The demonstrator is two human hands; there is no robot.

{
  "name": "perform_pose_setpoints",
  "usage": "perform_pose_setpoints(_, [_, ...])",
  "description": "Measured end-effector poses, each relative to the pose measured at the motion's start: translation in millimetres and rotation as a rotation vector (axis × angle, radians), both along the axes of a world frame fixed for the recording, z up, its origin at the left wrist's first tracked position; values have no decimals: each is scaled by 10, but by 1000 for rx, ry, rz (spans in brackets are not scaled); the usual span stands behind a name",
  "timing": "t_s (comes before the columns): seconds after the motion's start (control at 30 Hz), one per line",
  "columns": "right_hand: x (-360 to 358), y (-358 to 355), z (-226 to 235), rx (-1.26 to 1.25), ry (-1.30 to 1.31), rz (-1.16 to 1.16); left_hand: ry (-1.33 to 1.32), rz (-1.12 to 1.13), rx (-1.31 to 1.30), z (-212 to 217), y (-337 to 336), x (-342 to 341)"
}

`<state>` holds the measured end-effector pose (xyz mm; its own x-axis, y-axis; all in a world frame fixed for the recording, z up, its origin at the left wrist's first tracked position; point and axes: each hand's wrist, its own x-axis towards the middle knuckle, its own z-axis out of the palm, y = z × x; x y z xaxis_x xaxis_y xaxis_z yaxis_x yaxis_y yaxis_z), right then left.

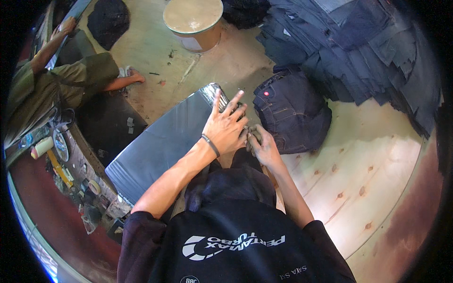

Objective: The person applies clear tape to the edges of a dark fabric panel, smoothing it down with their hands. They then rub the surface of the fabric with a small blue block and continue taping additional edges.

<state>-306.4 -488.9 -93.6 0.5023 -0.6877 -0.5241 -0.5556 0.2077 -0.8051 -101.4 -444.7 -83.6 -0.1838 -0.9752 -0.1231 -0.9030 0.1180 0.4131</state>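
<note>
My left hand (225, 123), a dark band at its wrist, reaches over the far right end of a long bench-like surface (163, 141) covered in dark sheeting. Two of its fingers stretch out while the index finger and thumb come together. Against them, my right hand (262, 144) has its thumb and fingers pinched. Whatever is between the fingertips is too small to make out. Shiny clear wrapping (212, 93) covers the bench's far end. Just right of my hands lies a folded pair of dark jeans (292, 108) with a red round sticker.
Large stacks of dark denim pieces (344, 47) fill the far right. A round lidded drum (193, 23) stands at the back beside dark cloth (108, 23). Another person (66, 85) sits at left. Tools and small items, including a yellow-handled one (59, 167), clutter a ledge at left.
</note>
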Motion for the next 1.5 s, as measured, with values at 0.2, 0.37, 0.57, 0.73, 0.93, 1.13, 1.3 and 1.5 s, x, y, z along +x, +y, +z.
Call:
perform_pose_setpoints(0.2, [-14,6,-174,134,-37,-59,-6,-87,-47,-55,-105,35])
perform_pose_setpoints(0.37, [2,-27,-485,256,-116,-143,2,-53,-78,-194,-96,-22])
perform_pose_setpoints(0.57, [2,-179,-632,85,56,73,29,-26,-174,-271,-72,-48])
perform_pose_setpoints(0.73, [-42,-218,-776,-118,131,197,-32,-42,-144,-206,-110,-66])
perform_pose_setpoints(0.93, [-1303,-233,-1159,203,260,-111,7,12,-138,-109,9,-129])
perform_pose_setpoints(1.13, [-1870,-424,-1517,111,162,-290,-321,152,-219,-160,113,-486])
perform_pose_setpoints(1.3, [-1747,-478,-1117,-117,227,-211,-157,240,-158,115,-34,-446])
perform_pose_setpoints(1.5, [-838,-232,-522,-278,18,-198,229,574,-35,34,-247,740])
